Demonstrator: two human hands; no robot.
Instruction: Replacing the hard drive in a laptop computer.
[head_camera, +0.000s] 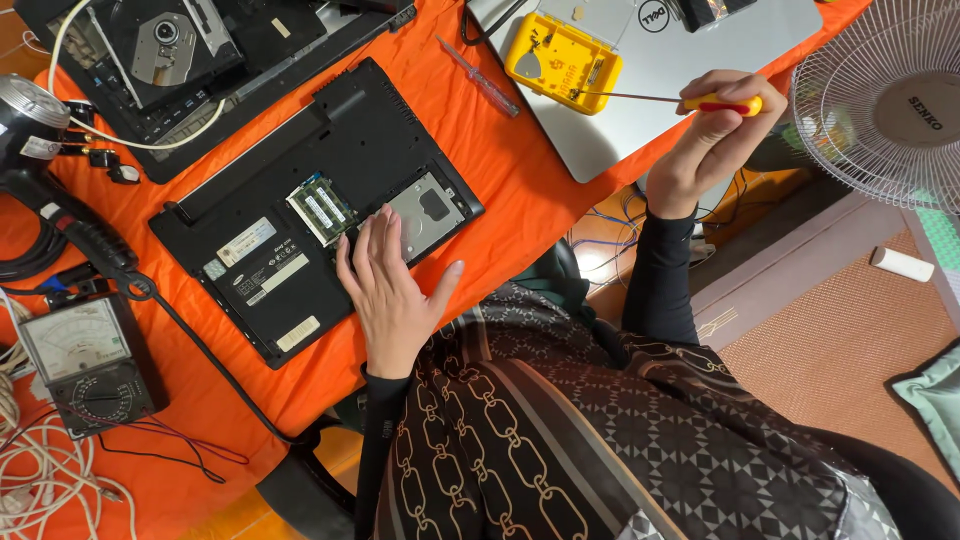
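My left hand (388, 285) lies flat, fingers spread, on the underside of a black laptop (300, 215) on an orange cloth. Its fingertips touch the open bay beside the silver hard drive (428, 211) and the green memory modules (321, 208). My right hand (712, 130) is raised to the right, gripping a yellow-and-red handled screwdriver (720, 103). The screwdriver's thin shaft points left toward a yellow parts box (562, 62), which rests on a closed silver laptop (690, 50).
A dismantled black laptop with an optical drive (165, 45) lies at the top left. An analog multimeter (85, 362), black leads, white cables (50, 480) and a heat tool (30, 125) sit at the left. A clear-handled screwdriver (478, 75) lies on the cloth. A white fan (885, 95) stands right.
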